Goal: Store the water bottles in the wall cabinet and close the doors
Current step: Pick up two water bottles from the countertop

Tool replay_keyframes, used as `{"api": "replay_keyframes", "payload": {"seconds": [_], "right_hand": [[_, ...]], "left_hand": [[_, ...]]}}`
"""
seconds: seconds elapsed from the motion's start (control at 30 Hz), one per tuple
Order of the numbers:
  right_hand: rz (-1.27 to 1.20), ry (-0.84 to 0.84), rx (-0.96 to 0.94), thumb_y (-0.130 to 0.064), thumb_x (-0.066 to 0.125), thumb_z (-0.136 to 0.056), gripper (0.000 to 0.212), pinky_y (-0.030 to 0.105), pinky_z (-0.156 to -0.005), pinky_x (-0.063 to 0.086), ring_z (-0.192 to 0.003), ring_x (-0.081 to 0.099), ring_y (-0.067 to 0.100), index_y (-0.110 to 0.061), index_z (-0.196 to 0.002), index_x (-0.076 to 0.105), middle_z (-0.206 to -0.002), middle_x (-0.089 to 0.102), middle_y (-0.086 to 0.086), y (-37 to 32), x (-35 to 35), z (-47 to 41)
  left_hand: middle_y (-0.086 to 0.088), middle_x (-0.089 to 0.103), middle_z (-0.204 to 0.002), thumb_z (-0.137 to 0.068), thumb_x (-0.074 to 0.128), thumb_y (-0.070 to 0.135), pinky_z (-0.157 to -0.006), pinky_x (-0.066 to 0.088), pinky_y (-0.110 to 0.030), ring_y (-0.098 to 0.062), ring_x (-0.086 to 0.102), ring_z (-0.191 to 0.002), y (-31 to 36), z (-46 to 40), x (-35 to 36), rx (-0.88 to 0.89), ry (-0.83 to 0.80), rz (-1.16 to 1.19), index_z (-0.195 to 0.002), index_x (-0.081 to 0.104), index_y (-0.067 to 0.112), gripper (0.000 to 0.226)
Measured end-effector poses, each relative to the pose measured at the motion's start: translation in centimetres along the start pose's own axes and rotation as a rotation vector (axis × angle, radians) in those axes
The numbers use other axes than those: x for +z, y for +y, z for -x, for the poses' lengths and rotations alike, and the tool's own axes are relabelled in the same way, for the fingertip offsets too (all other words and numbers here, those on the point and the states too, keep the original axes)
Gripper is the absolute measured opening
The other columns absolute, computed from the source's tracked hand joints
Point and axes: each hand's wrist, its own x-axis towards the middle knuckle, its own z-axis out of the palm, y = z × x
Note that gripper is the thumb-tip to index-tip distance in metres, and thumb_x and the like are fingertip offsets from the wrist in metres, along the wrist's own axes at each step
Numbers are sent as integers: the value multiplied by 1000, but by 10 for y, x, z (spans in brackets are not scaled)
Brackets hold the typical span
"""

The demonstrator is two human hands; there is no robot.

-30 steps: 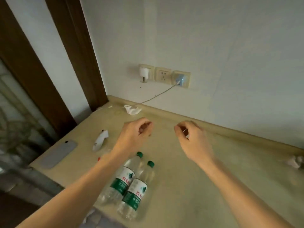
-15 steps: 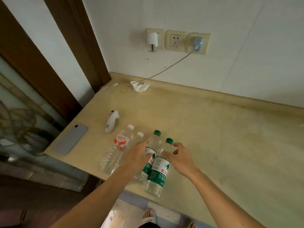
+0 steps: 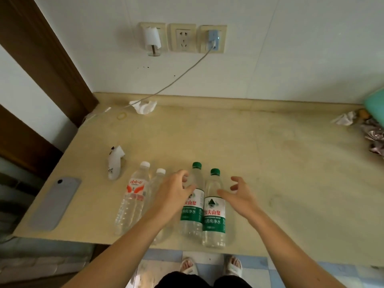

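Fingers of both hands spread, holding nothing; we straddle the green-capped bottles to grab both.

A grey phone lies face down at the counter's left edge. Near it, a small white remote-like device (exact type unclear). By the back wall: crumpled tissue, a rubber band just left of it. Three wall sockets above; blue charger w/ cable running down to the counter. Far right: crumpled paper, foil wrappers.
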Motion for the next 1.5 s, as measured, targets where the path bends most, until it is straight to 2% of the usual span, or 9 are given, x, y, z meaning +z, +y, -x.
{"api": "replay_keyframes", "payload": {"seconds": [0.17,0.33,0.57,0.67,0.83,1.03,1.17,1.33,1.5], "right_hand": [[-26,51,47,-47,73,-84,84,39,-92,51,-119,56,27,-18,-152,33,-143,48,10,2,-8,-4],[-39,22,88,-49,75,-82,87,43,-91,54,-117,60,28,-15,-152,35,-144,52,11,14,-20,-7],[-104,-25,105,-41,84,-70,75,49,-83,61,-94,71,26,-12,-132,54,-111,70,7,25,-36,-14],[-188,-40,84,-31,87,-68,66,38,-71,63,-86,73,19,-17,-127,59,-103,71,2,22,-44,-17],[-259,57,-172,-27,91,-68,65,23,-71,55,-95,68,5,-33,-124,57,-114,64,-17,-2,-71,-12],[-309,296,-395,-19,90,-71,68,31,-93,52,-113,58,4,-37,-125,52,-125,56,-14,-19,-85,2],[-311,315,-427,-14,88,-74,63,38,-104,50,-119,55,10,-32,-123,54,-128,52,-12,-15,-83,1],[-192,309,-494,-18,88,-75,65,39,-103,50,-119,55,11,-26,-129,52,-128,47,-14,-11,-84,-10],[-118,271,-520,-35,86,-75,70,23,-97,47,-118,53,-1,-47,-128,41,-128,46,-23,-1,-89,-18]], "left_hand": [[0,60,-131,-88,72,46,-91,55,-34,-16,61,-108,19,-22,24,-47,-127,-5,-141,49,16,65],[-5,63,-131,-73,84,51,-92,56,-39,-22,65,-110,39,-30,48,-175,-270,203,-141,47,13,86],[1,65,-114,-74,86,33,-78,57,-36,-19,67,-97,45,-35,53,-266,-294,291,-134,52,16,71],[-1,66,-121,-76,85,31,-84,59,-41,-20,68,-100,42,-35,45,-274,-291,361,-140,50,18,74],[11,60,-128,-73,87,41,-73,52,-20,-3,62,-99,47,-34,16,-79,-111,412,-134,50,33,72],[22,46,-123,-70,91,30,-91,52,-30,-5,56,-112,53,-27,6,132,197,409,-132,47,36,77],[30,39,-124,-69,89,26,-101,48,-32,-3,50,-117,53,-16,19,253,247,377,-129,48,32,73],[37,32,-128,-70,78,46,-100,39,-12,6,44,-121,51,-13,24,303,288,317,-132,41,37,73],[31,39,-130,-73,82,43,-99,42,-20,0,47,-124,47,-13,29,267,274,369,-128,32,60,76]]}}
